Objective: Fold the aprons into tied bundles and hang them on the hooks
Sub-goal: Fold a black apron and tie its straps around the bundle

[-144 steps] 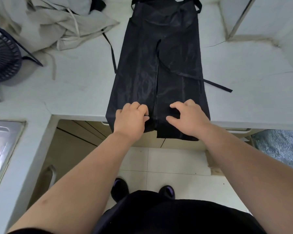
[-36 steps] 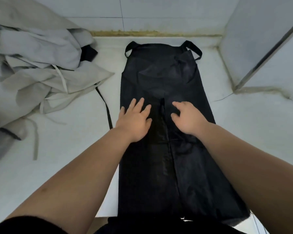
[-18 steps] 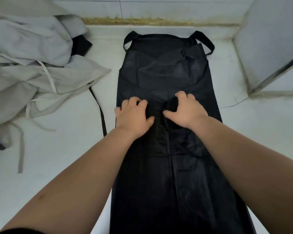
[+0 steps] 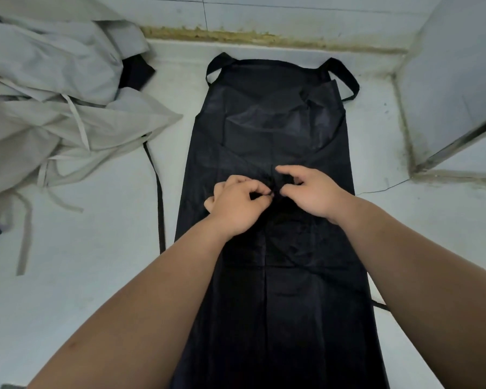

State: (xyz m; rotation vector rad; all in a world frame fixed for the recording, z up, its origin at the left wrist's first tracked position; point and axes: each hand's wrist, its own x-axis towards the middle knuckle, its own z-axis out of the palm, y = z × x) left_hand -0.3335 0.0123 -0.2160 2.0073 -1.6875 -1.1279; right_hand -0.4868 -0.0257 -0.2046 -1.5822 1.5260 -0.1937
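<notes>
We observed the black apron (image 4: 267, 290) lying flat and lengthwise on the pale desk (image 4: 76, 290), neck loop at the far end. The left hand (image 4: 237, 204) and the right hand (image 4: 313, 190) met at mid-length, each pinching dark fabric between thumb and fingertips. A heap of grey aprons (image 4: 54, 108) lay on the left, well apart.

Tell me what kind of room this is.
Probably a kitchen or utility work area: a pale counter against a tiled wall with a grimy sealant joint, and a heap of grey aprons beside the black apron.
</notes>
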